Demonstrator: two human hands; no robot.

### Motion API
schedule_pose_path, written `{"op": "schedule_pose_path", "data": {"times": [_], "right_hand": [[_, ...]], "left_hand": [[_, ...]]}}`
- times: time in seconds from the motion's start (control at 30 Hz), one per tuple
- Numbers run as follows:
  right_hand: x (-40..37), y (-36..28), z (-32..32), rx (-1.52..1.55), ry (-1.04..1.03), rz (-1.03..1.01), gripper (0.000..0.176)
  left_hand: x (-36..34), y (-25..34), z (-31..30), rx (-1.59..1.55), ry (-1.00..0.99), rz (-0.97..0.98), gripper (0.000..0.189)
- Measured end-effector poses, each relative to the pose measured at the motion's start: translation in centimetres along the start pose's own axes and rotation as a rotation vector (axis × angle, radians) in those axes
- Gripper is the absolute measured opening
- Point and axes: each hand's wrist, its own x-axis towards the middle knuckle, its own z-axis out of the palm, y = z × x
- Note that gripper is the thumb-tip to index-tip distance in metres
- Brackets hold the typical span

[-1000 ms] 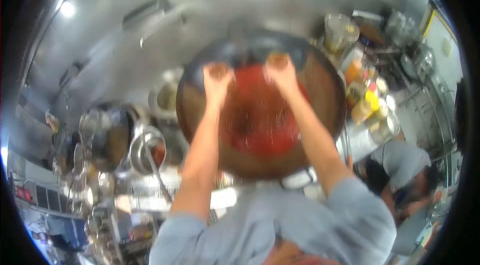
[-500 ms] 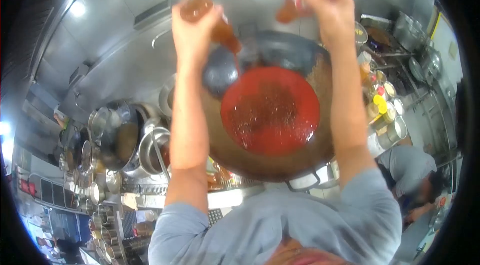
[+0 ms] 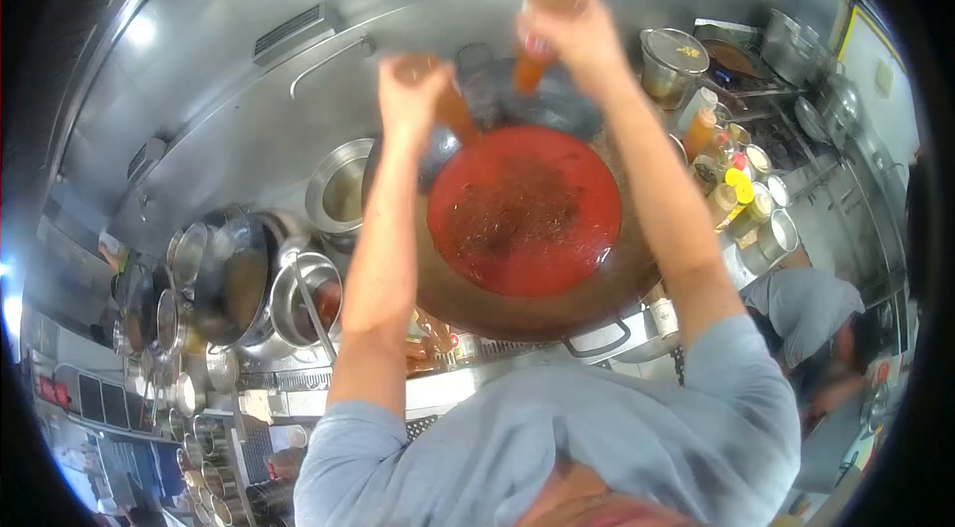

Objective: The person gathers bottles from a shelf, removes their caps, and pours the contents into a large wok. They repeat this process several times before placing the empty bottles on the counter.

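Note:
My left hand (image 3: 410,104) grips an upturned bottle of orange-brown sauce (image 3: 456,115), its neck pointing down at the upper left edge of the red liquid. In my right hand (image 3: 577,35) is a second bottle (image 3: 530,73), also neck down, above the far side of the wok. A large wok (image 3: 458,303) holds the red liquid (image 3: 582,214), with a dark grainy patch (image 3: 512,209) in its middle. Both hands are somewhat blurred.
Pots and a steel bowl (image 3: 288,303) with a ladle stand at the left. A steel pot (image 3: 343,191) sits beyond my left forearm. Squeeze bottles and jars (image 3: 731,191) line the right side. Another person (image 3: 806,318) bends at the lower right. Bottles lie near the wok's front.
My right hand has moved left and down with its bottle, nearer my left hand. My left hand has shifted slightly right and lower with its bottle.

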Motion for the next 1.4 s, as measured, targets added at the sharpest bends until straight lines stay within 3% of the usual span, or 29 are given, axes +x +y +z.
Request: {"op": "schedule_pose_path", "data": {"times": [0.03, 0.1, 0.17, 0.23, 0.27, 0.3, 0.37, 0.4, 0.47, 0.5, 0.57, 0.63, 0.67, 0.77, 0.83, 0.9, 0.97, 1.03, 1.07, 1.1, 1.13, 1.17, 1.2, 1.23, 1.27, 1.3, 1.33, 1.4], "right_hand": [[0.5, -4.9, 0.5, 0.058, -0.023, -0.01, 0.052], [3.0, -8.8, 0.7, 0.13, 0.018, -0.188, 0.036], [3.7, -11.1, 0.0, 0.204, -0.015, -0.29, 0.035], [1.3, -9.7, -1.3, 0.07, -0.007, -0.269, 0.037], [-0.4, -8.0, -1.7, -0.003, 0.003, -0.26, 0.037], [-2.6, -3.2, 0.5, 0.118, 0.237, -0.478, 0.037], [-8.7, 7.9, 0.5, 0.025, -0.002, 0.387, 0.05], [-12.0, 15.5, -0.2, -0.092, 0.062, 0.479, 0.051], [-8.3, 16.8, -1.3, 0.025, 0.01, 0.279, 0.052], [-5.9, 15.4, -1.3, 0.045, -0.01, 0.268, 0.052], [-12.9, 14.5, -1.5, 0.098, -0.002, 0.461, 0.052], [-10.2, 13.0, -1.6, -0.065, -0.009, 0.312, 0.058], [-9.7, 11.2, -1.2, -0.006, 0.012, 0.288, 0.058], [-3.7, 3.8, -1.5, 0.027, 0.019, 0.135, 0.056], [-0.4, -2.2, -1.8, 0.001, -0.013, 0.054, 0.056], [0.9, -7.4, -1.1, 0.192, 0.064, -0.086, 0.036], [-0.5, -9.7, -1.5, 0.089, 0.068, -0.174, 0.04], [-3.1, -7.0, -1.8, 0.069, 0.137, -0.172, 0.047], [-4.5, -1.9, -1.0, 0.01, 0.162, -0.204, 0.047], [-6.5, 5.0, -0.1, -0.05, 0.187, -0.222, 0.047], [-9.0, 10.6, -0.4, -0.315, 0.08, 0.406, 0.051], [-12.5, 12.9, -1.4, 0.051, 0.023, 0.688, 0.058], [-13.7, 18.2, -1.5, -0.345, 0.064, -0.159, 0.059], [-7.8, 18.2, -3.1, -0.204, 0.034, -0.021, 0.06], [-7.4, 18.8, -3.8, -0.048, 0.005, 0.229, 0.062], [-9.8, 16.1, -3.2, -0.053, 0.019, 0.318, 0.061], [-12.2, 13.1, -2.6, -0.056, 0.033, 0.406, 0.061], [-8.4, 11.5, -2.6, 0.134, 0.058, 0.362, 0.061]], "left_hand": [[1.5, 2.4, 0.1, -0.024, -0.017, 0.058, 0.065], [2.8, 8.6, 0.1, -0.134, -0.027, 0.098, 0.062], [3.1, 13.3, -0.3, 0.036, -0.015, 0.162, 0.06], [3.3, 11.5, -0.7, 0.031, 0.001, 0.258, 0.061], [3.1, 10.2, -0.5, 0.023, 0.004, 0.307, 0.061], [0.2, 8.8, 0.2, -0.094, -0.017, 0.29, 0.061], [-2.4, -4.5, 1.9, -0.132, -0.012, 0.04, 0.056], [-5.1, -10.7, 2.0, 0.001, -0.049, -0.145, 0.057], [0.9, -18.6, 3.7, 0.25, -0.181, 0.266, 0.056], [1.4, -14.6, 4.0, 0.133, -0.134, 0.18, 0.057], [-7.7, -12.3, 1.4, -0.026, -0.081, -0.192, 0.058], [-5.5, -11.4, 1.9, 0.081, -0.028, -0.175, 0.063], [-5.8, -8.2, 1.5, 0.101, -0.034, -0.184, 0.064], [-1.4, -2.9, 1.0, 0.073, -0.101, 0.019, 0.067], [-0.2, 4.9, 1.0, 0.07, -0.092, 0.052, 0.065], [1.3, 9.8, 0.3, 0.049, -0.128, 0.129, 0.061], [-0.3, 15.3, 0.3, 0.016, -0.156, 0.142, 0.062], [-1.4, 12.3, 0.8, -0.189, -0.113, 0.257, 0.054], [-1.2, 6.2, 1.4, -0.265, -0.099, 0.307, 0.054], [-1.5, -0.4, 2.3, -0.024, 0.001, 0.177, 0.054], [-3.2, -6.8, 3.6, -0.033, 0.08, -0.137, 0.053], [-8.6, -14.1, 1.4, -0.109, -0.063, -0.068, 0.053], [-5.5, -16.5, 2.5, -0.244, -0.199, 0.148, 0.054], [-0.9, -14.7, 4.4, -0.255, -0.191, 0.136, 0.057], [-1.6, -13.4, 3.2, -0.224, -0.189, 0.019, 0.06], [-6.0, -12.4, 0.8, -0.16, -0.193, -0.169, 0.062], [-6.5, -9.0, 0.6, 0.047, -0.085, -0.169, 0.064], [-4.1, -7.7, -0.4, -0.07, -0.119, -0.108, 0.065]]}}
